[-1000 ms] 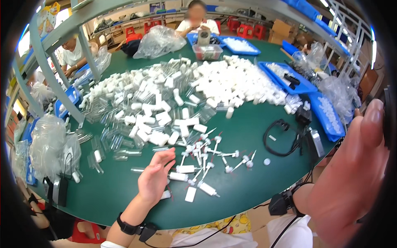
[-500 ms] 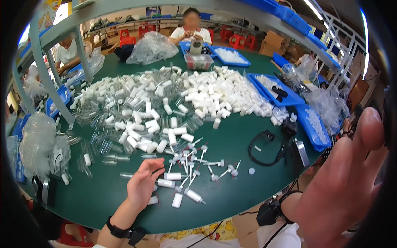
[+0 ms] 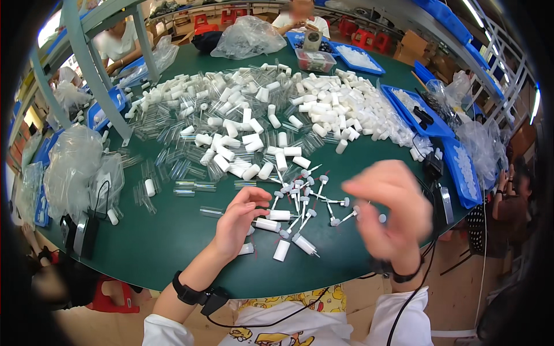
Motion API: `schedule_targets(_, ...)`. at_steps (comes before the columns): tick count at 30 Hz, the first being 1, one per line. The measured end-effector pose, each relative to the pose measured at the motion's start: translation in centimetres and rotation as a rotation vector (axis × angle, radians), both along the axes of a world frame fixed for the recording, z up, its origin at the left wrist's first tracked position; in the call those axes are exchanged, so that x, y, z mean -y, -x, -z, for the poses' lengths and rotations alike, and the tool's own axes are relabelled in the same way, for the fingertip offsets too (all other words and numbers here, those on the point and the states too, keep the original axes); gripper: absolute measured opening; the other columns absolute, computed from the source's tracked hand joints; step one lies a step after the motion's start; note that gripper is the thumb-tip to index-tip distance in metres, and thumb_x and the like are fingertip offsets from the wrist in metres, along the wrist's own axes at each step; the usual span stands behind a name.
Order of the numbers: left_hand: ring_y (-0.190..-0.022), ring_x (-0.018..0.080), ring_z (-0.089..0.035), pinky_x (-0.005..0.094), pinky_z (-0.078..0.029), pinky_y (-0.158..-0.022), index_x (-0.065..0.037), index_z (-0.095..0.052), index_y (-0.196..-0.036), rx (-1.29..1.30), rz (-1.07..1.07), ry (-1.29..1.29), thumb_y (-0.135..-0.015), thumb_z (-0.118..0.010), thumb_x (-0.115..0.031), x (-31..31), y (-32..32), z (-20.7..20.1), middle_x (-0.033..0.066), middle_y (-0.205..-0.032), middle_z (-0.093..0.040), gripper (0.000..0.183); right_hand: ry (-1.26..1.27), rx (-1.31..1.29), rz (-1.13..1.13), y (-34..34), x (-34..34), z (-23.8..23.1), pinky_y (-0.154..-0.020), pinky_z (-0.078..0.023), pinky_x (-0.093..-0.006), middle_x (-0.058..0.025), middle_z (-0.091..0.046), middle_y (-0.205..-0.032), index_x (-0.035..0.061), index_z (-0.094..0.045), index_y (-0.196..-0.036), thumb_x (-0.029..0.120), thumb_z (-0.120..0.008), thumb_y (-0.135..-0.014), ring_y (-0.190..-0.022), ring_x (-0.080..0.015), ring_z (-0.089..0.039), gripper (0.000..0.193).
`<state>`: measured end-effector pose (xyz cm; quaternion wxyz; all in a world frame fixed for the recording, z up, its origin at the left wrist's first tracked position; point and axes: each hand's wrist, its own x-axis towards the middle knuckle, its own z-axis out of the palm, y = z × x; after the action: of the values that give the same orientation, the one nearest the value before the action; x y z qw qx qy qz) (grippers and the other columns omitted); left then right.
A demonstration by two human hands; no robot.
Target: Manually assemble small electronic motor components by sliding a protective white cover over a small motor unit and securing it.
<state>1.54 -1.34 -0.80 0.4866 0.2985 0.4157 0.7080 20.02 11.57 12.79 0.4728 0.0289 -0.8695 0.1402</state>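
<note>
My left hand (image 3: pixel 238 218) hovers at the near middle of the green table, fingers loosely bent and apart, with nothing seen in it. Just beside its fingertips lie clear tubes with white cylinders (image 3: pixel 268 225) inside. My right hand (image 3: pixel 395 207) is raised over the table's right side, smeared by motion; its fingers arch away from the thumb and I see nothing between them. Between the hands several thin white sticks with grey round caps (image 3: pixel 310 213) lie in a loose cluster. A loose white cylinder (image 3: pixel 281 250) rests at the near edge of that cluster.
A wide heap of white cylinders (image 3: pixel 332 104) and clear tubes (image 3: pixel 173 115) spreads across the back. Blue trays (image 3: pixel 424 138) line the right side, with a black cable (image 3: pixel 428 190) near. Plastic bags (image 3: pixel 72 167) and a grey metal post (image 3: pixel 144 46) stand left. A person (image 3: pixel 300 23) sits opposite.
My right hand has swung in from the far right edge toward the stick cluster, its fingers now bent. My left hand stays by the tubes. The whole view has shifted.
</note>
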Motion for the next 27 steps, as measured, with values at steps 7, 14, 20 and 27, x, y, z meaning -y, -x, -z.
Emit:
schedule_targets(7,-0.104,0.0178,-0.047,0.0327,-0.034,-0.091,-0.003,-0.052,-0.104,0.008,0.066,-0.037,-0.080,-0.046,-0.031,-0.9,-0.3,-0.2,0.0084,-0.106,-0.052,0.037,0.280,0.895,0.630,2.6,-9.1,11.3,-0.056,-0.045,-0.0369,-0.0120,-0.061,-0.066,0.0015,-0.054,-0.078,0.027,-0.066,-0.078,-0.062,-0.0297,-0.059,0.028)
schedule_targets(14,-0.100,0.0180,-0.049,0.0324,-0.035,-0.090,-0.003,-0.052,-0.104,0.036,0.072,-0.016,-0.081,-0.046,-0.033,-0.7,0.2,-0.1,0.0090,-0.103,-0.053,0.038,0.631,0.793,0.536,2.6,-9.9,12.9,-0.054,-0.044,-0.0347,-0.0103,-0.058,-0.061,0.0029,-0.048,-0.078,0.029,-0.070,-0.075,-0.057,-0.0259,-0.058,0.034)
schedule_targets(20,-0.096,0.0180,-0.050,0.0324,-0.037,-0.088,-0.002,-0.051,-0.103,0.043,0.073,-0.012,-0.081,-0.046,-0.034,-0.9,0.5,-0.2,0.0097,-0.100,-0.054,0.039,0.664,0.662,0.532,2.2,-10.6,14.7,-0.055,-0.044,-0.0333,-0.0090,-0.057,-0.061,0.0018,-0.050,-0.084,0.024,-0.070,-0.075,-0.057,-0.0232,-0.058,0.031)
schedule_targets(27,-0.092,0.0185,-0.051,0.0325,-0.039,-0.086,-0.001,-0.051,-0.102,0.046,0.056,-0.006,-0.080,-0.046,-0.034,-0.9,0.9,-0.5,0.0097,-0.097,-0.054,0.040,0.537,0.362,0.566,1.7,-12.5,16.8,-0.059,-0.045,-0.0321,-0.0121,-0.057,-0.077,-0.0005,-0.059,-0.101,0.018,-0.067,-0.078,-0.064,-0.0230,-0.057,0.031)
